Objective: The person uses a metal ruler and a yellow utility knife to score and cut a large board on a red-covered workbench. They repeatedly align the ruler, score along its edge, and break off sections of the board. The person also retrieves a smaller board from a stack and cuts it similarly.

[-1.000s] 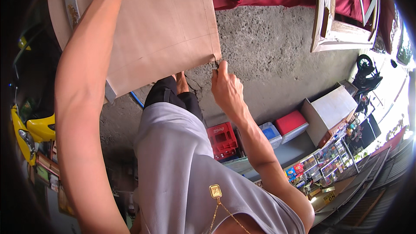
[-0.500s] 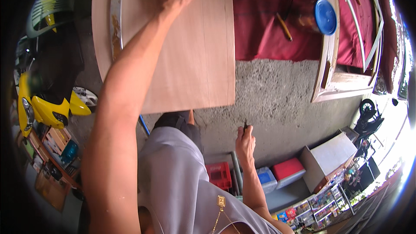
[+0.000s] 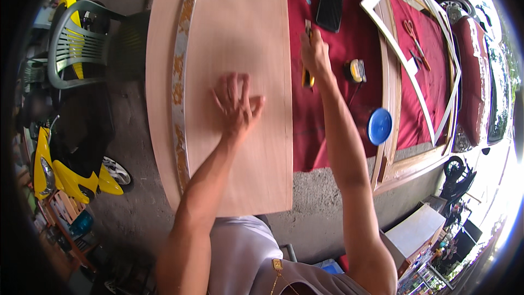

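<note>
My left hand (image 3: 236, 106) lies with fingers spread on a pale plywood board (image 3: 251, 43). A long metal straightedge with worn patches (image 3: 180, 65) rests along its left part. To the board's right, over maroon cloth (image 3: 333, 142), my right hand (image 3: 314, 54) grips a cutter-like tool (image 3: 308, 26). A yellow and black object (image 3: 307, 81) shows just below that hand; whether it is part of the same tool I cannot tell. Nearby are a black phone-like slab (image 3: 329, 8), a tape measure (image 3: 356, 71) and a blue round lid (image 3: 380, 127).
Pale frames (image 3: 393, 177) with scissors (image 3: 410, 30) occupy the right side. A green plastic chair (image 3: 71, 49) and yellow motorbike (image 3: 76, 180) stand left. A motorcycle (image 3: 458, 175) and white box (image 3: 415, 229) are lower right, a dark red vehicle (image 3: 472, 82) far right.
The view has shifted further over the board and cloth. My right hand has risen from beside the board's near edge to the cloth, still holding a tool; my left hand stays spread on the board.
</note>
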A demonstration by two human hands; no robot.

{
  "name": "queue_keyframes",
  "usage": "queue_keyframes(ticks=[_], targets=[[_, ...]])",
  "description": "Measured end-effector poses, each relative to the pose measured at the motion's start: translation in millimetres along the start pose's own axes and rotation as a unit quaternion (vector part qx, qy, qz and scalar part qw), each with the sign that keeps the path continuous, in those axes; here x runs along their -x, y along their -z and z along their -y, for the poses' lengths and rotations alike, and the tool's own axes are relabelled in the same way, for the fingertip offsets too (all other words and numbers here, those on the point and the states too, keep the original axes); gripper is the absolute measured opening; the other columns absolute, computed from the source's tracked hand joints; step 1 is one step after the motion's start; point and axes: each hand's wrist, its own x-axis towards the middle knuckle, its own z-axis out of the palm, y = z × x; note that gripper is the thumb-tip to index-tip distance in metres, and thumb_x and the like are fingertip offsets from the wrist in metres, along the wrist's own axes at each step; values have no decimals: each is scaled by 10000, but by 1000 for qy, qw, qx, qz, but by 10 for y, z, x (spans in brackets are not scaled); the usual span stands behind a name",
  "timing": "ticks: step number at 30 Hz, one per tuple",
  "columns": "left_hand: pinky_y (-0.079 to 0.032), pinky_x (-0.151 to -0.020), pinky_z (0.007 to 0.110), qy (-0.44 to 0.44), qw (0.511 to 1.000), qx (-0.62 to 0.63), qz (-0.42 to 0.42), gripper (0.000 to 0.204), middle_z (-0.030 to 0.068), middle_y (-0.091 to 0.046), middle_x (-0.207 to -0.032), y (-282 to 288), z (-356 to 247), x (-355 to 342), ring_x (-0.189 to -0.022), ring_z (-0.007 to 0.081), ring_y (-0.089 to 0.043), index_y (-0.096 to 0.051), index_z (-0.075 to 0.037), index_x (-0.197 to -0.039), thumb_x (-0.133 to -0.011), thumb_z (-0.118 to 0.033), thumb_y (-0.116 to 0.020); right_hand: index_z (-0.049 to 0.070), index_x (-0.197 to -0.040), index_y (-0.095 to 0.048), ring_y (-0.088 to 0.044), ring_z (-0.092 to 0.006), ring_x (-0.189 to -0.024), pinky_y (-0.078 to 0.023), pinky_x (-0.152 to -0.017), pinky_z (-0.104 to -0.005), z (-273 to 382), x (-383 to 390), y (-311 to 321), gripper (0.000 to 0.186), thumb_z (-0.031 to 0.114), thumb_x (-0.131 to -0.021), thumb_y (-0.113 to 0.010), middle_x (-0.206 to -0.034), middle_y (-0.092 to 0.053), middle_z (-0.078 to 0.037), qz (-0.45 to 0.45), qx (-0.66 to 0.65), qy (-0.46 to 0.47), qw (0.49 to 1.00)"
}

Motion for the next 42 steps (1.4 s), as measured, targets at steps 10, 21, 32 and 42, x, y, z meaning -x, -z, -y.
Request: queue_keyframes(ticks=[10, 21, 32, 42], targets=[[-66, -1111, 702, 16, 998, 3, 56, 706, 152, -264, -1548, 71, -45, 7, -1434, 431, -202, -376, -166, -1482, -901, -546, -511, -110, -1138, -513, -703, -318, -650, -587, -545, -440, 585, -2334, -515, 431, 259, -920, -465, -831, -673, -248, 122, 45, -135, 982], [-99, -1115, 698, 12, 999, -16, 41, 691, 152, -332, -1515, 138, -56, -37, -1416, 417, -261, -416, -152, -1457, -893, -539, -514, -79, -927, -626, -669, -266, -568, -556, -499, -401, 641, -3047, -741, 308, 172, -878, -454, -752, -662, -186, 164, 100, -162, 968], [-94, -1113, 703, 25, 998, -5, 52, 707, 148, -328, -1516, 155, -70, -36, -1420, 413, -253, -411, -157, -1462, -879, -536, -538, -71, -939, -584, -627, -238, -561, -522, -465, -389, 722, -3034, -722, 295, 166, -885, -417, -741, -627, -162, 171, 114, -156, 966], [-91, -1116, 703, 26, 999, 0, 40, 714, 145, -302, -1537, 130, -72, -22, -1434, 394, -235, -404, -161, -1468, -876, -535, -542, -62, -904, -555, -603, -221, -549, -504, -439, -387, 769, -3002, -726, 255, 146, -900, -407, -727, -598, -153, 172, 113, -144, 968]])
